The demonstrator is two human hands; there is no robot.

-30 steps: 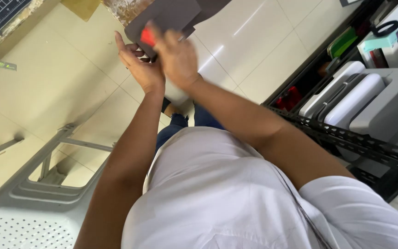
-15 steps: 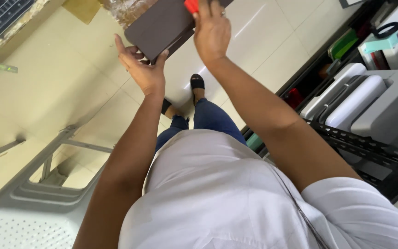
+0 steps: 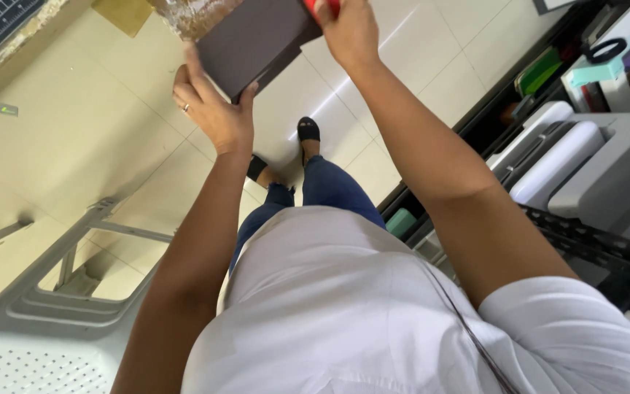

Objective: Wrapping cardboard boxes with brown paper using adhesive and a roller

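Taking the dark flat box point(image 3: 257, 40) as the landmark: the white plastic chair point(image 3: 45, 321) stands well below and to its left on the tiled floor point(image 3: 74, 131), and the left hand point(image 3: 216, 117) props the box from beneath, its grip closed on the lower edge with fingers spread along the side. Just right of the box's top corner, the right hand point(image 3: 348, 29) grips a small red tool point(image 3: 322, 6) that touches that corner, most of it cut off by the frame edge. The step looks like working along the box's edge; the next move probably calls for a steady left hand, while a grey printer point(image 3: 585, 160) sits far right.
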